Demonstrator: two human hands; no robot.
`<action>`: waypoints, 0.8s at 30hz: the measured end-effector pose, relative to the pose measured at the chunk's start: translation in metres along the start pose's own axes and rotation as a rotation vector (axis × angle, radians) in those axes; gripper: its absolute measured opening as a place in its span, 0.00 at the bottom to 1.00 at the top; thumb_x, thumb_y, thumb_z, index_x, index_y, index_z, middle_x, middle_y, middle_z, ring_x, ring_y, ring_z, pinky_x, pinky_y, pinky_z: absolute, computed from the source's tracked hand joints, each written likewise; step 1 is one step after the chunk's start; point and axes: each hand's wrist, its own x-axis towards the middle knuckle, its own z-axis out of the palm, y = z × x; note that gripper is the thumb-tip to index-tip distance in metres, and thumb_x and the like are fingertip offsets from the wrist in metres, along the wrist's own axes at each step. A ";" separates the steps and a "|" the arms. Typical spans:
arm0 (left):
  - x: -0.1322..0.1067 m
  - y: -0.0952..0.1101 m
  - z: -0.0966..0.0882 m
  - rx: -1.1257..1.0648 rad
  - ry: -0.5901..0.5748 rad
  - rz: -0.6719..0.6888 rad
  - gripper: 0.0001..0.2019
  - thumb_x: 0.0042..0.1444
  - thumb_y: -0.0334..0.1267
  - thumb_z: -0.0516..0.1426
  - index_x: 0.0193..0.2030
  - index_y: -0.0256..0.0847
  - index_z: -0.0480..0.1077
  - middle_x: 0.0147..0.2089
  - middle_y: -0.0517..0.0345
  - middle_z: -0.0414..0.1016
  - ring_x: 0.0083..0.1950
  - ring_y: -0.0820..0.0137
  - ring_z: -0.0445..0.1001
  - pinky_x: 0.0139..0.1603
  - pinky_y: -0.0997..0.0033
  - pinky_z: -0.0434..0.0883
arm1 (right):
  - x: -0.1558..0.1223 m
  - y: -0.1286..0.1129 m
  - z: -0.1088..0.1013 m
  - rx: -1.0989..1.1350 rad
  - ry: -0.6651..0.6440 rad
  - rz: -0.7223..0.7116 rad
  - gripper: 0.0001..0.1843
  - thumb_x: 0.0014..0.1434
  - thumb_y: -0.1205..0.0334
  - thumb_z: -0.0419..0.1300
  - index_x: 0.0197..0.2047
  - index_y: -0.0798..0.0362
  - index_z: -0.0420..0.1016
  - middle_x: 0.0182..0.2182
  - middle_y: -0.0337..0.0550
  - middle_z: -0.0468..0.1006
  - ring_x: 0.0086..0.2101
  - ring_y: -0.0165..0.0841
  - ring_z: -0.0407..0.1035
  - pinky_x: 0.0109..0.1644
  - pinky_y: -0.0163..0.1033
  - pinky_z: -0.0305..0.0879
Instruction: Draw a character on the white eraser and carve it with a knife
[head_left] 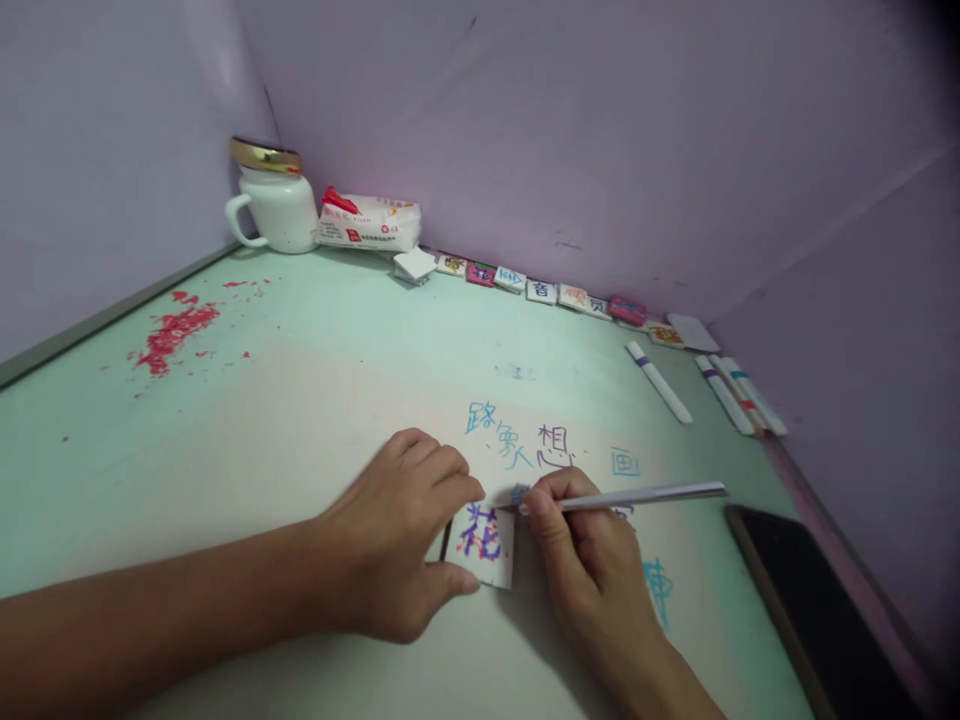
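Note:
A square white carving block (497, 572) lies on the table, bearing a purple character with red specks around its strokes. My left hand (409, 535) pins it, index finger at its top edge and thumb at its bottom edge. In my right hand (592, 560) is a slim silver craft knife (637, 495), gripped like a pen. Its thin dark tip meets the block's upper right part, and its handle points away to the right. The fingers of my right hand partly cover blue and purple characters drawn on the tabletop (330, 420).
A white mug (281, 212) with a gold lid and a tissue pack (371, 222) stand at the back left. Small lettered blocks (541, 291) line the wall. Red shavings (176, 335) lie left. White markers (660, 382) and a dark phone (817, 610) are at right.

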 end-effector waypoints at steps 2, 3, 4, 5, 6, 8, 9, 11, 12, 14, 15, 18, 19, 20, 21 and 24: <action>0.000 0.000 0.001 0.004 0.003 0.000 0.18 0.44 0.37 0.62 0.43 0.38 0.68 0.40 0.51 0.68 0.41 0.60 0.65 0.50 0.52 0.60 | -0.001 0.000 0.000 -0.007 0.017 0.006 0.12 0.65 0.62 0.49 0.29 0.51 0.63 0.17 0.30 0.61 0.18 0.25 0.58 0.22 0.30 0.53; 0.000 0.000 0.001 0.006 0.007 0.002 0.18 0.44 0.37 0.62 0.43 0.38 0.68 0.40 0.51 0.68 0.41 0.60 0.65 0.50 0.52 0.60 | -0.001 0.001 0.000 -0.008 0.025 0.010 0.12 0.65 0.62 0.49 0.29 0.51 0.63 0.18 0.30 0.61 0.18 0.25 0.57 0.22 0.31 0.53; 0.000 0.000 0.001 0.007 0.012 0.004 0.18 0.44 0.37 0.62 0.43 0.38 0.68 0.40 0.51 0.68 0.41 0.60 0.65 0.51 0.52 0.60 | -0.001 0.001 0.000 -0.007 0.027 0.013 0.12 0.65 0.62 0.49 0.29 0.51 0.63 0.18 0.30 0.62 0.18 0.25 0.58 0.22 0.31 0.53; 0.000 0.000 0.001 0.007 0.016 0.006 0.18 0.44 0.37 0.62 0.43 0.38 0.68 0.40 0.51 0.68 0.41 0.59 0.65 0.51 0.52 0.60 | -0.001 0.001 0.000 -0.005 0.025 0.014 0.12 0.65 0.62 0.49 0.29 0.51 0.63 0.18 0.31 0.62 0.19 0.25 0.58 0.22 0.31 0.53; 0.000 0.000 0.001 0.007 0.018 0.008 0.18 0.44 0.37 0.62 0.43 0.38 0.68 0.40 0.51 0.68 0.41 0.59 0.65 0.51 0.52 0.60 | -0.001 0.001 0.000 0.001 0.018 0.014 0.12 0.65 0.62 0.49 0.29 0.51 0.63 0.19 0.31 0.63 0.19 0.26 0.58 0.23 0.31 0.54; 0.000 0.000 0.001 0.006 0.016 0.007 0.18 0.43 0.37 0.62 0.43 0.38 0.68 0.40 0.51 0.68 0.41 0.59 0.65 0.51 0.52 0.60 | -0.001 -0.001 -0.001 0.019 0.009 0.027 0.12 0.65 0.61 0.49 0.29 0.51 0.64 0.19 0.32 0.63 0.19 0.26 0.58 0.23 0.32 0.54; 0.000 0.000 0.001 0.007 0.015 0.007 0.18 0.43 0.37 0.62 0.43 0.37 0.68 0.40 0.51 0.68 0.41 0.59 0.65 0.50 0.52 0.60 | -0.002 -0.002 -0.001 0.033 0.013 0.043 0.13 0.65 0.61 0.49 0.29 0.51 0.64 0.19 0.32 0.63 0.20 0.26 0.58 0.23 0.32 0.53; 0.000 0.000 0.001 0.011 0.014 0.005 0.18 0.43 0.37 0.62 0.43 0.37 0.68 0.39 0.51 0.68 0.41 0.60 0.65 0.50 0.52 0.60 | -0.003 -0.004 0.000 0.065 0.049 0.090 0.13 0.65 0.59 0.49 0.28 0.50 0.64 0.19 0.32 0.62 0.20 0.27 0.58 0.23 0.33 0.53; 0.000 0.000 0.001 0.013 0.014 0.004 0.18 0.43 0.37 0.62 0.43 0.37 0.68 0.39 0.51 0.67 0.41 0.60 0.65 0.50 0.52 0.60 | -0.004 -0.004 0.000 0.078 0.071 0.112 0.13 0.65 0.59 0.49 0.28 0.50 0.64 0.19 0.32 0.62 0.20 0.27 0.58 0.24 0.33 0.53; 0.000 -0.001 0.001 0.015 0.012 0.003 0.17 0.44 0.38 0.62 0.42 0.38 0.68 0.39 0.52 0.67 0.41 0.60 0.65 0.50 0.52 0.60 | -0.005 -0.005 0.001 0.088 0.098 0.130 0.14 0.65 0.58 0.49 0.28 0.50 0.63 0.19 0.32 0.62 0.20 0.27 0.57 0.24 0.34 0.52; 0.000 -0.001 0.001 0.017 0.011 0.003 0.17 0.44 0.38 0.61 0.42 0.39 0.68 0.39 0.52 0.67 0.41 0.60 0.65 0.50 0.52 0.60 | -0.006 -0.005 0.002 0.087 0.098 0.125 0.14 0.65 0.58 0.49 0.27 0.50 0.63 0.19 0.32 0.62 0.20 0.26 0.57 0.23 0.33 0.52; 0.001 0.000 0.001 0.016 0.004 0.004 0.16 0.44 0.39 0.61 0.42 0.39 0.67 0.38 0.52 0.67 0.40 0.60 0.65 0.50 0.53 0.60 | -0.005 -0.003 0.003 0.068 0.081 0.091 0.13 0.65 0.60 0.49 0.28 0.50 0.63 0.19 0.31 0.62 0.18 0.25 0.57 0.21 0.32 0.52; 0.001 0.000 0.001 0.015 0.002 0.004 0.16 0.44 0.38 0.61 0.42 0.39 0.68 0.38 0.52 0.67 0.40 0.60 0.64 0.50 0.53 0.60 | -0.005 -0.003 0.003 0.062 0.073 0.078 0.13 0.65 0.60 0.49 0.29 0.50 0.63 0.18 0.31 0.62 0.18 0.25 0.57 0.21 0.31 0.53; 0.001 0.000 0.001 0.013 0.002 0.003 0.16 0.44 0.38 0.61 0.42 0.39 0.68 0.37 0.52 0.66 0.40 0.60 0.64 0.50 0.53 0.60 | -0.004 -0.003 0.003 0.057 0.066 0.068 0.13 0.65 0.61 0.49 0.29 0.50 0.63 0.18 0.30 0.62 0.18 0.25 0.58 0.21 0.31 0.53; 0.001 0.000 0.001 0.012 0.000 0.002 0.16 0.44 0.38 0.61 0.42 0.39 0.68 0.37 0.53 0.66 0.39 0.60 0.64 0.49 0.53 0.60 | -0.004 -0.003 0.004 0.051 0.059 0.060 0.13 0.66 0.61 0.49 0.29 0.50 0.63 0.18 0.31 0.63 0.18 0.25 0.59 0.22 0.31 0.54; 0.002 0.000 0.001 0.013 -0.004 -0.001 0.17 0.44 0.38 0.62 0.42 0.39 0.68 0.37 0.53 0.65 0.39 0.61 0.63 0.49 0.54 0.60 | -0.003 -0.004 0.004 0.035 0.036 0.039 0.13 0.66 0.61 0.48 0.28 0.51 0.63 0.19 0.32 0.65 0.19 0.25 0.61 0.22 0.30 0.56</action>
